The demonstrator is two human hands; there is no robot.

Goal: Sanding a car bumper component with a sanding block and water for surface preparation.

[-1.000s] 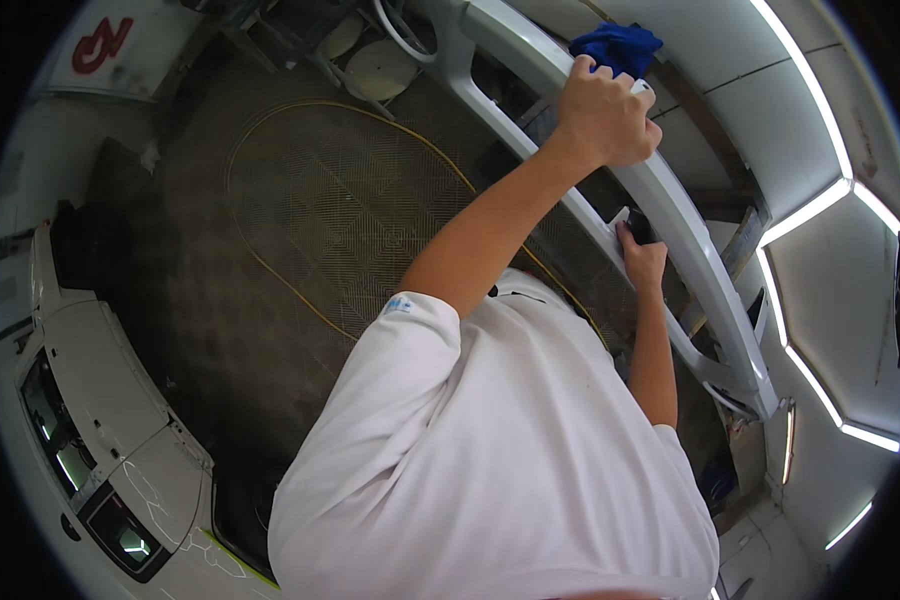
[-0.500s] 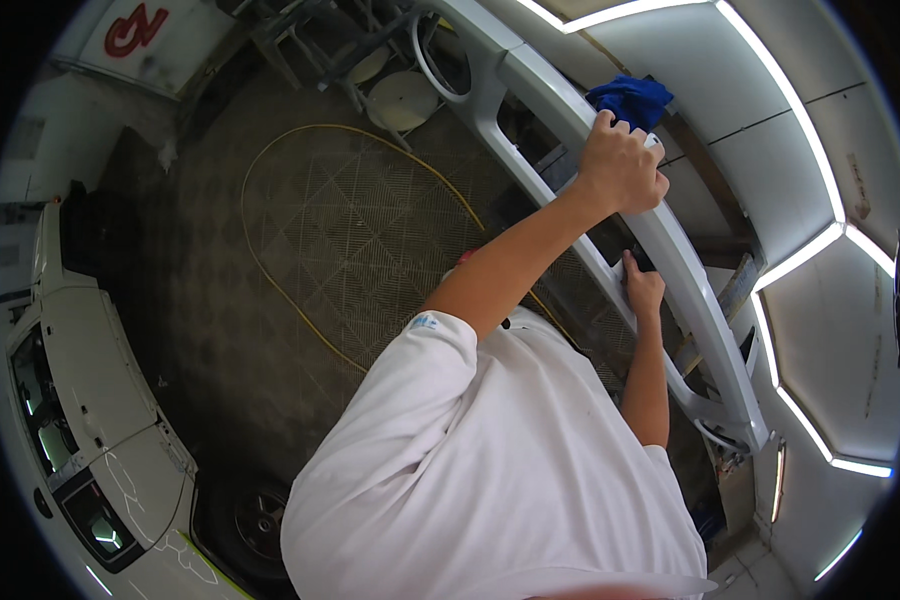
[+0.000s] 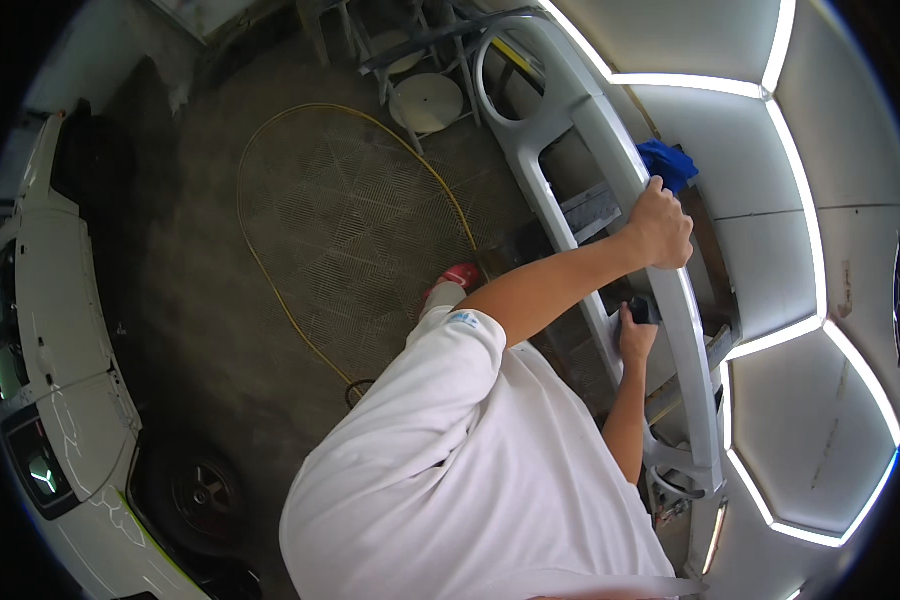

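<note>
A long grey car bumper (image 3: 677, 300) with openings and a round hole at its far end stretches along my right side. My left hand (image 3: 660, 228) is closed over its upper bar, fingers bent round the far edge. Lower down, inside an opening of the bumper, my right hand (image 3: 637, 338) is closed on a small black block (image 3: 642, 310); its underside is hidden. A crumpled blue cloth (image 3: 667, 165) lies just beyond my left hand, behind the bar.
A yellow hose (image 3: 270, 285) loops over the patterned floor. White round stools (image 3: 426, 103) stand at the far end. On the left is a white vehicle (image 3: 65, 340) with its wheel showing. Light strips (image 3: 820, 210) line the wall panels at right.
The view has turned and shifted, so the bumper, cloth and both hands appear lower. My left hand stays on the bar near the cloth. More of the black block shows at my right hand.
</note>
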